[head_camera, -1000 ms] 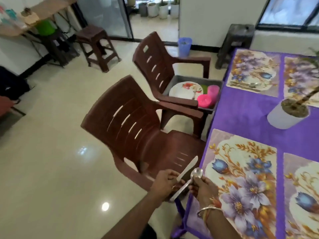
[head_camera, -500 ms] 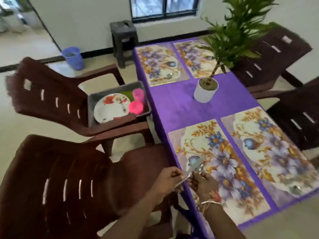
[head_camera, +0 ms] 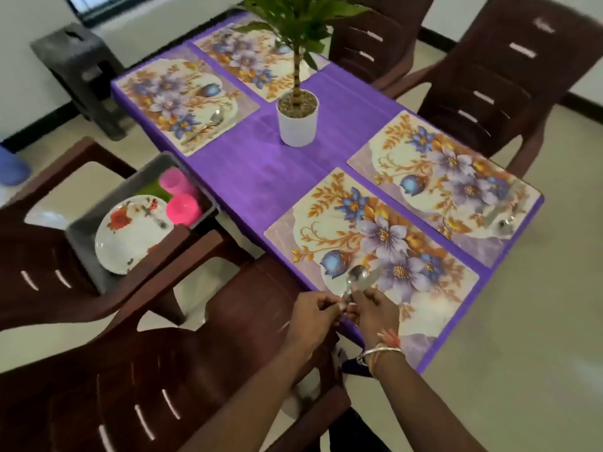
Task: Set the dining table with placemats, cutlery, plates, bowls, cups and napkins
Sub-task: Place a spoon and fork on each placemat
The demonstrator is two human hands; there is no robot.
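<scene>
Both hands meet at the near edge of the purple table (head_camera: 261,177). My left hand (head_camera: 311,316) and my right hand (head_camera: 375,309) together pinch the handles of a metal spoon (head_camera: 355,277) and a knife (head_camera: 370,278) over the nearest floral placemat (head_camera: 391,249). Which hand holds which piece is hard to tell. Three more placemats lie on the table; cutlery (head_camera: 208,123) rests on the far left one and cutlery (head_camera: 504,220) on the near right one. A grey tray (head_camera: 143,177) on a chair seat holds a floral plate (head_camera: 130,233) and pink cups (head_camera: 181,199).
A potted plant (head_camera: 297,119) stands mid-table. Brown plastic chairs surround the table: one (head_camera: 163,370) right below my arms, one (head_camera: 49,256) under the tray, two (head_camera: 489,79) on the far side. A dark stool (head_camera: 81,73) stands by the wall.
The view swung right and down onto the table. My hands carried the spoon and knife from over the chair to over the nearest placemat, still holding both.
</scene>
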